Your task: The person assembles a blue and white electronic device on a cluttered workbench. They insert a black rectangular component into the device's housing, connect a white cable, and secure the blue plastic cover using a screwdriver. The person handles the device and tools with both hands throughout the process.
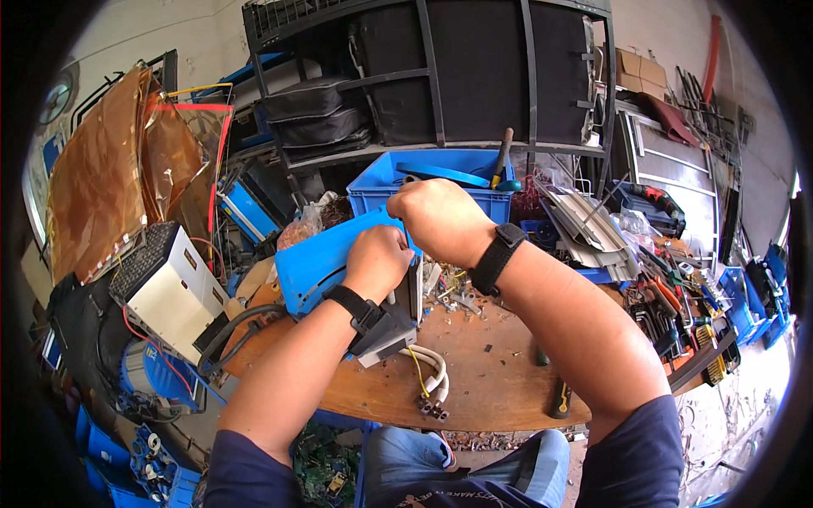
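A blue casing [310,262] with a grey metal part [385,343] at its lower end stands tilted on the wooden table [474,372]. My left hand [378,259] is closed at the casing's right edge, its fingertips mostly hidden. Just above and to the right, my right hand [445,222] makes a fist by the casing's top corner. What lies inside that fist is hidden. Thick pale cables [436,372] and a thin yellow-green wire come from the casing's lower side, ending in a dark connector [434,410].
Behind the casing stands a blue crate [373,190] with a hammer-like handle [503,157] sticking out. Screws and metal scraps [461,296] litter the table. Hand tools [669,296] crowd the right side. A white-and-black box [174,284] stands left. A yellow-black handle [560,398] lies at the near edge.
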### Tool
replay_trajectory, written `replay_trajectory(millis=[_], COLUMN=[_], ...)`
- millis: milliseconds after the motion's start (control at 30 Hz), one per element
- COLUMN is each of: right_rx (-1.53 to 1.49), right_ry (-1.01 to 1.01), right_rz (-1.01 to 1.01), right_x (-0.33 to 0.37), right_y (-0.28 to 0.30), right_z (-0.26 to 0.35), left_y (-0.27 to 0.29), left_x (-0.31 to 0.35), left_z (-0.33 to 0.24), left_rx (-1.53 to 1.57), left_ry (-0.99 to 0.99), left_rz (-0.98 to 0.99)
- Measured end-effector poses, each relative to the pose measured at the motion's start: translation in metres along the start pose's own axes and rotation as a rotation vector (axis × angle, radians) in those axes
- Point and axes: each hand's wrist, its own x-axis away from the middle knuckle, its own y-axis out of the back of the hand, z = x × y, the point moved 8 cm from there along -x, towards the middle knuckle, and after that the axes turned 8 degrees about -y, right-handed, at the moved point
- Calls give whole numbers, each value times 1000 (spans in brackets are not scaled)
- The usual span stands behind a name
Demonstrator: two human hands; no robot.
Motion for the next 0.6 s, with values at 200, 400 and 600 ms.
replay_trajectory(millis=[200, 400, 600], right_rx=[-44, -110, -339], right_ry=[-40, -140, -504], right_rz=[-24, -401, -691], right_x=[1, 12, 164], right_y=[5, 73, 97], right_z=[-2, -7, -30], left_y=[-4, 18, 26], left_x=[1, 0, 16], left_z=[8, -5, -35], left_rx=[87, 138, 684], left_ry=[56, -10, -38], left_rz=[2, -128, -141])
